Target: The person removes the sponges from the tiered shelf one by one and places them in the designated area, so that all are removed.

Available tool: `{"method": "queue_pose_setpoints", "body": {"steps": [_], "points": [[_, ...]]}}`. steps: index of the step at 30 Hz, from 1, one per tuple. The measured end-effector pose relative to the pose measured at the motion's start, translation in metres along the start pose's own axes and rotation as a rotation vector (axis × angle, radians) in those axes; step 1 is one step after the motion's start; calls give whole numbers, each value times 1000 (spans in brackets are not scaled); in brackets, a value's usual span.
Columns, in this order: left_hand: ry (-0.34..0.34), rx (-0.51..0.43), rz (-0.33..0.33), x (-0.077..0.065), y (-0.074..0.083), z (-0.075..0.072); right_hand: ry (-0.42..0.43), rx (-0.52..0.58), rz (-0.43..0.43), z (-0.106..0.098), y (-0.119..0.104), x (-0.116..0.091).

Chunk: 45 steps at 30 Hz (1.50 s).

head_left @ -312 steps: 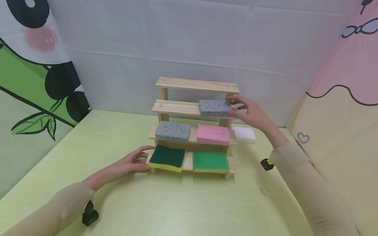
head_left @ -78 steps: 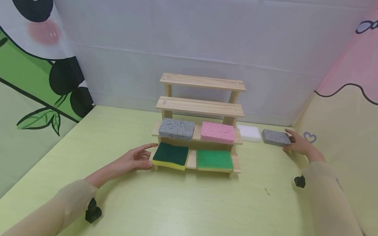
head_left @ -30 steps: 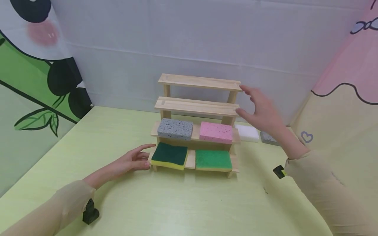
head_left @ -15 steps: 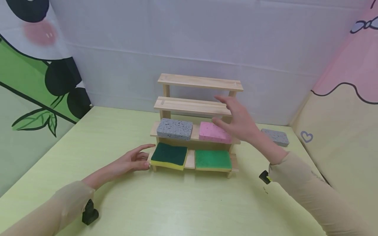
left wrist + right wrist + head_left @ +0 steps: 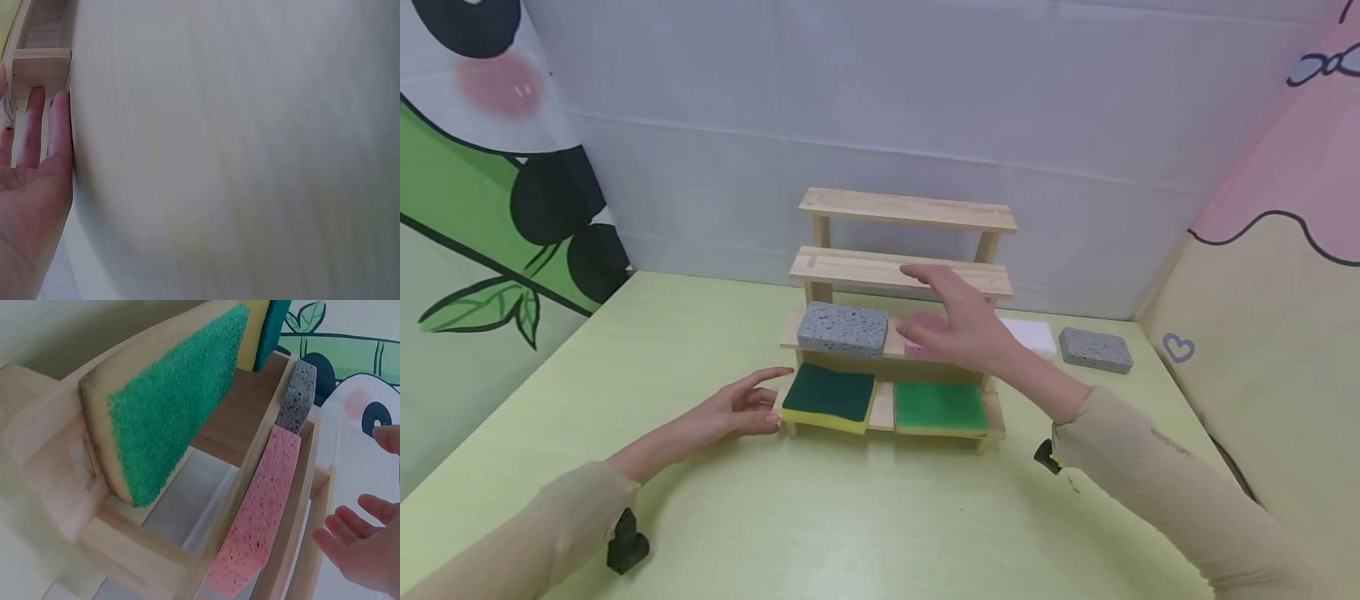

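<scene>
A four-tier wooden shelf (image 5: 906, 210) stands on a pale yellow table (image 5: 820, 517), its lowest tier nearest. The left forearm enters from the near left corner and slants far and right; the left hand (image 5: 737, 410) lies at the left end of the lowest tier. Its fingers extend toward the shelf, thumb set apart on the near side, and in the left wrist view fingertips reach the end support. The right forearm enters from the near right and angles far and left, so that the right hand (image 5: 958, 323) hangs in front of the upper tiers. Its thumb and fingers form a wide gap and hold nothing; the right wrist view shows the hand apart from the pink sponge (image 5: 259, 512). This sponge rests on the right part of the second tier from the near side, partly hidden in the head view, with a speckled gray sponge (image 5: 842, 329) to its left. On the lowest tier lie a dark green and yellow sponge (image 5: 829, 393), left, and a bright green sponge (image 5: 940, 407), right. On the table, right of the shelf, a white sponge (image 5: 1032, 336) lies just left of a second gray sponge (image 5: 1096, 350).
</scene>
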State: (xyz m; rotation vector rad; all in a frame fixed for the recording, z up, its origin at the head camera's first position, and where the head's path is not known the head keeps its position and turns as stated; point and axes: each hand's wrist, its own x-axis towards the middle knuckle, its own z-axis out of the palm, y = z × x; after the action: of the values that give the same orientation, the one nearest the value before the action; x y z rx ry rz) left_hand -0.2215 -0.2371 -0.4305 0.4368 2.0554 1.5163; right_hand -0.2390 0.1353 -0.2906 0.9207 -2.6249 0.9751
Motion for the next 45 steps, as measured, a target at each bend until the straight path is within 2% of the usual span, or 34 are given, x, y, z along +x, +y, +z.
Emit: {"method": "queue_pose_setpoints", "body": {"steps": [8,21,30,38,45], "points": [[3,3,-4,0,-2,0,-64,-39,-43,16,-4,7],[-16,5,30,2,-2,0,-138,-148,1,37,-9,14],[-9,8,27,3,-3,-1,-193,-208,-15,42,-9,21],[1,16,24,2,-2,0,-255,-261,9,43,-11,28],[3,20,22,2,-1,1,-257,-276,5,44,-10,31]]}}
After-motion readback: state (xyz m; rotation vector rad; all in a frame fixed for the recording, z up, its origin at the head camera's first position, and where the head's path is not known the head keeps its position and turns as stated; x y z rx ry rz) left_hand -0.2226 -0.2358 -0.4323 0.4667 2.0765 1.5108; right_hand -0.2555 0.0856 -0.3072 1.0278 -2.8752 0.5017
